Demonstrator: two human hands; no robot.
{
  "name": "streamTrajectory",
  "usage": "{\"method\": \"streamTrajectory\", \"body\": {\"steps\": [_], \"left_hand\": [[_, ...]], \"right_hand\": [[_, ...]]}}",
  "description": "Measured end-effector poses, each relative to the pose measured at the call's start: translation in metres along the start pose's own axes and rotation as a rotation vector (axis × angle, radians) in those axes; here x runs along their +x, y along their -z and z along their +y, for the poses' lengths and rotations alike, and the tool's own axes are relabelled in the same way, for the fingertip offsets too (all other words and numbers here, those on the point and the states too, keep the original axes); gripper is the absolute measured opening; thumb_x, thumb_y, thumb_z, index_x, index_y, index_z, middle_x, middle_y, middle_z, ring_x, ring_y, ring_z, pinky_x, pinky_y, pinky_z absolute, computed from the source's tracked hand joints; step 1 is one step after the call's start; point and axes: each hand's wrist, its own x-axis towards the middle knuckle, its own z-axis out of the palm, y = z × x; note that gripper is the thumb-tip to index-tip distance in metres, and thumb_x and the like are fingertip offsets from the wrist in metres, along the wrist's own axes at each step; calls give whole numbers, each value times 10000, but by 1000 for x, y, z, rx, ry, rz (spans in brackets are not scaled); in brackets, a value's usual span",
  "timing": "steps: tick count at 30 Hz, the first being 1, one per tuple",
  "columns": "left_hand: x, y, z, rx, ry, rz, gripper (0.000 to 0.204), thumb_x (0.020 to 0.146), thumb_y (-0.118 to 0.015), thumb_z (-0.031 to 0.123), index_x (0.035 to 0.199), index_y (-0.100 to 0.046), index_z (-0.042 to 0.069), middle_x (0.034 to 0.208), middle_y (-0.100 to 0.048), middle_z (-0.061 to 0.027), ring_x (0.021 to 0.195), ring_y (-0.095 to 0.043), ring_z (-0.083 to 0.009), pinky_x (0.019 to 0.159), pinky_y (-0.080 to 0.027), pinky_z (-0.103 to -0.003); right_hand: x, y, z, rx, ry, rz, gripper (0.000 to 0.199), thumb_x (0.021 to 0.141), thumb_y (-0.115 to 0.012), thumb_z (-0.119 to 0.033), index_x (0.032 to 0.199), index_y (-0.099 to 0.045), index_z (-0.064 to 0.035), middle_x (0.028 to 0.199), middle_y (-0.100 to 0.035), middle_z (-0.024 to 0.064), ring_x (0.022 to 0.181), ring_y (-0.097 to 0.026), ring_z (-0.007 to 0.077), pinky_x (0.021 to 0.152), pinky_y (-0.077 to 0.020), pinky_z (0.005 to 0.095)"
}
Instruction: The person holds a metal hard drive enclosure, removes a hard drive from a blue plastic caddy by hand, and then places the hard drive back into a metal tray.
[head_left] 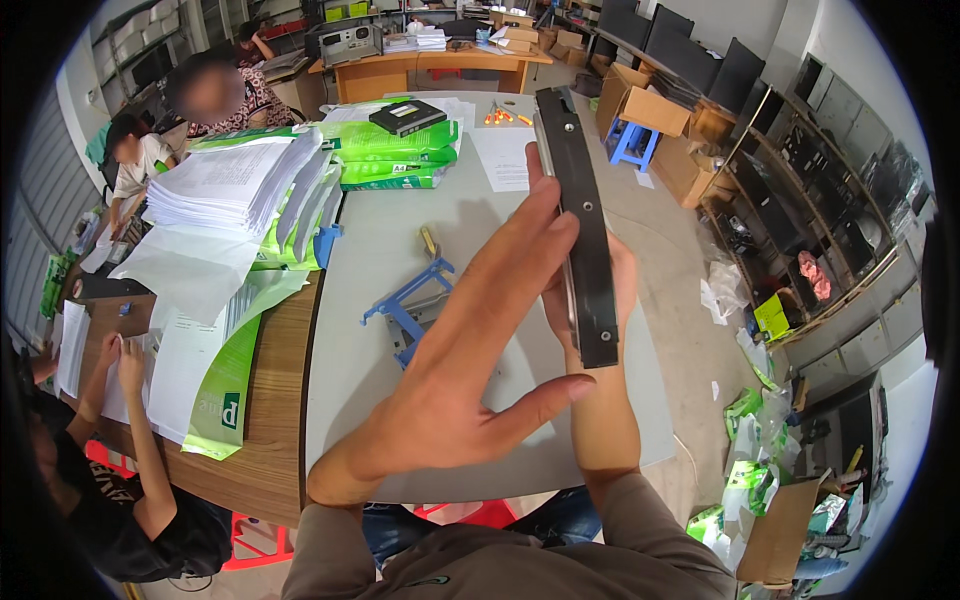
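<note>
A flat black metal drive (583,215) is held up edge-on above the grey table (470,215). My right hand (622,280) grips it from behind, mostly hidden by the drive. My left hand (460,370) lies open against its left face, fingers stretched up along it and thumb pointing right under its lower end. Below my left hand a blue plastic bracket (408,305) lies on the table.
Stacks of white paper (240,180) and green paper packs (395,150) fill the table's left and far side, with another black drive (407,116) on top. People sit at the left (120,440). Cardboard boxes (640,105), a blue stool (632,140) and shelves of equipment stand right.
</note>
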Motion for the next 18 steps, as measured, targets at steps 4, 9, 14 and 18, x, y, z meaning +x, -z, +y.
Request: {"method": "streamTrajectory", "body": {"steps": [4, 9, 14, 18], "left_hand": [[1, 3, 4, -6, -3, -10, 957, 724, -818, 176, 1502, -279, 32, 1556, -227, -239, 1427, -284, -381, 1092, -349, -440], [1, 0, 4, -10, -12, -24, 979, 708, -833, 169, 1505, -278, 50, 1556, -226, -245, 1426, -286, -383, 1089, -352, -443], [2, 1, 7, 19, -11, -37, 987, 710, -836, 192, 1506, -270, 53, 1559, -220, -241, 1426, -283, -388, 1085, -357, -447], [2, 8, 2, -15, 38, -38, 986, 720, -830, 229, 1507, -263, 53, 1556, -233, -229, 1423, -292, -377, 1087, -357, -446]], "right_hand": [[3, -4, 4, -89, 41, 101, 356, 1008, -405, -253, 1213, -575, -18, 931, -698, 119, 665, -686, 188, 539, -587, 299], [13, -1, 5, -210, 134, 100, 363, 1007, -400, -255, 1203, -577, -6, 922, -695, 118, 659, -679, 184, 541, -584, 293], [13, 4, 7, -287, 219, 81, 371, 1006, -395, -258, 1193, -579, 5, 914, -691, 118, 653, -672, 180, 544, -580, 288], [14, 9, 6, -6, 103, -89, 404, 1010, -402, -273, 1244, -529, 31, 1029, -644, 149, 800, -646, 209, 668, -564, 304]]}}
